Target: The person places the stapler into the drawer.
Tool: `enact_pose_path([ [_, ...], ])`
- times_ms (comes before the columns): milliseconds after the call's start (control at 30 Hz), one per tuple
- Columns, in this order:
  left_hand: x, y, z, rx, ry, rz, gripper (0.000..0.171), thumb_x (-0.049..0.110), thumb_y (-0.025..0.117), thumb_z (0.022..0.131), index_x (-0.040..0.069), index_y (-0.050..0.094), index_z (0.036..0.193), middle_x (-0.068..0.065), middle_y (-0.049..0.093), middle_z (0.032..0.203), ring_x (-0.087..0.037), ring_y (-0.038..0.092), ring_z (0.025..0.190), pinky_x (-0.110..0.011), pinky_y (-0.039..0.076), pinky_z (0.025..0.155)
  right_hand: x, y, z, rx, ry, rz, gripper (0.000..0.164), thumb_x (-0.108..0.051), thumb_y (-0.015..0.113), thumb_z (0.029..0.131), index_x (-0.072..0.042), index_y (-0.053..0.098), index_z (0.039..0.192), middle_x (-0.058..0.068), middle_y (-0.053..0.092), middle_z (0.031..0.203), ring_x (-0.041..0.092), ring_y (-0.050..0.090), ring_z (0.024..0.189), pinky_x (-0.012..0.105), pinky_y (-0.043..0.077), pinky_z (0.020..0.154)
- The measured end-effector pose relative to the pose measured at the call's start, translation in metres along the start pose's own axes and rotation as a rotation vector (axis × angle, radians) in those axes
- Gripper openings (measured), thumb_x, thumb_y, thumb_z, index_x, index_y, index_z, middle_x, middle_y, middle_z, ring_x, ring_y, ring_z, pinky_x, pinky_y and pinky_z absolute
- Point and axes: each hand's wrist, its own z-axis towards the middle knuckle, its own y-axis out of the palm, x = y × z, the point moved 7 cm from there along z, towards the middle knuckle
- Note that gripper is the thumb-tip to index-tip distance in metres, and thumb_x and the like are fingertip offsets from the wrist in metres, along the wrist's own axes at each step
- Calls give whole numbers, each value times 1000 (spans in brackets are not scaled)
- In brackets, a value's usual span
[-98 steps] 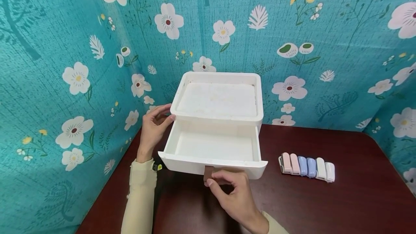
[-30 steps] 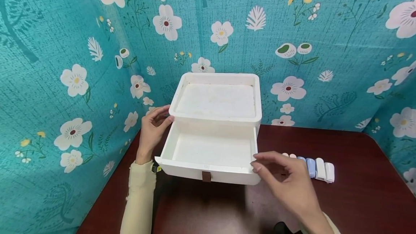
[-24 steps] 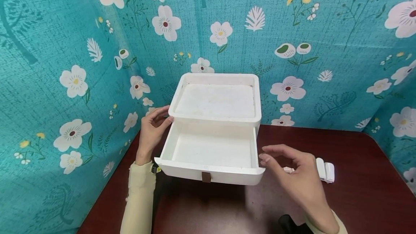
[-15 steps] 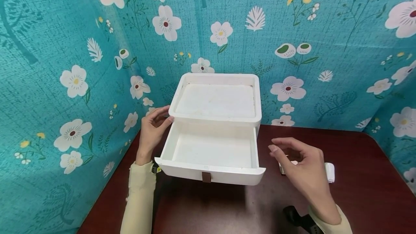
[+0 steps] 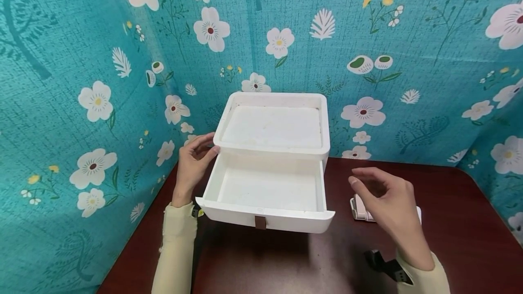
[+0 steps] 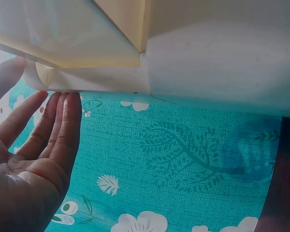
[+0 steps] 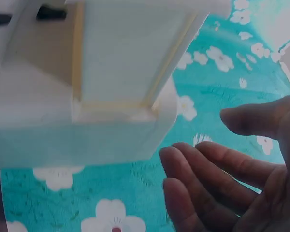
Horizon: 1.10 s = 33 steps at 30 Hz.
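A white plastic drawer unit (image 5: 271, 151) stands on the table, its tray-like top bare. Its drawer (image 5: 269, 189) is pulled out and has nothing in it; a brown pull tab (image 5: 260, 222) hangs at the front. My left hand (image 5: 192, 167) touches the unit's left front corner, fingers straight against the side and thumb near the front edge. My right hand (image 5: 388, 203) hovers right of the drawer, fingers loosely bent, holding nothing. Below it lies a row of small rounded things that look like mini staplers; a pink one (image 5: 360, 208) and part of a white one (image 5: 419, 213) show, the others hidden.
The dark red-brown table (image 5: 449, 248) runs to the right and front. A teal floral cloth (image 5: 408, 35) hangs close behind and on the left. A black strap (image 5: 384, 264) hangs at the right wrist.
My right hand has let go of the brown tab, passed the drawer's right front corner and moved right over the small pastel things. The drawer stands slightly farther out. My left hand stays put.
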Motion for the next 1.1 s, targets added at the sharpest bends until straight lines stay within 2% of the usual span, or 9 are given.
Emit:
enact_pose_path([
  [167,-5,1,-4,1,-13,9,39,5,76,94,2,70,132,-24,70,127,-3,71,106,-17,61,87,14,2,2,-26,-3,-68,22,-21,77,94,-9,79,113,13,81,96,-9,62,66,14,50,56],
  [300,-7,2,-6,-7,-16,12,39,6,76,94,2,70,133,-24,69,129,-3,71,108,-17,61,88,27,5,5,-40,5,-118,24,-23,78,93,-8,79,112,15,81,94,-9,59,63,19,48,52],
  [567,-6,2,0,-1,-6,6,39,7,77,94,4,70,132,-22,70,128,-4,72,107,-18,62,88,51,16,15,-106,35,-266,34,-28,75,93,-3,77,116,11,73,74,16,50,61,30,38,53],
  [700,-4,0,6,12,7,-9,38,6,76,94,3,71,132,-24,70,127,-5,72,107,-18,62,87,57,21,23,-138,49,-281,36,-28,73,95,0,75,117,8,64,64,18,47,55,30,36,45],
  [800,-4,-1,8,15,18,-13,38,5,76,94,3,71,131,-24,70,127,-6,72,107,-18,62,88,62,24,26,-155,61,-286,36,-28,73,95,1,75,117,7,63,63,18,46,54,30,36,44],
  [1100,-8,1,5,9,13,-11,38,5,75,94,3,71,132,-21,70,126,-6,72,108,-18,61,90,84,34,25,-208,125,-337,36,-26,74,94,2,75,116,11,68,67,19,48,54,31,37,42],
])
